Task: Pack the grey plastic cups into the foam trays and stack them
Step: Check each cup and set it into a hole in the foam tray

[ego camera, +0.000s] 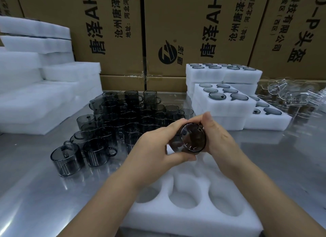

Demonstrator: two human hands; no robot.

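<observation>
Both hands hold one grey plastic cup point(191, 139) tilted on its side, its mouth turned toward me, above the far edge of a white foam tray point(187, 217). My left hand point(155, 148) curls round the cup's left side and base. My right hand point(218, 136) grips its right side, the thumb up over the rim. The tray's round pockets that show below my arms have no cups in them. A crowd of several loose grey cups point(112, 123) with handles stands on the steel table to the left.
Filled foam trays point(222, 111) are stacked at the right, more behind them point(247, 74). Plain foam pieces point(44, 95) pile up at the left. Clear plastic cups point(289, 93) lie far right. Cardboard boxes point(176, 34) wall the back of the steel table point(35, 192).
</observation>
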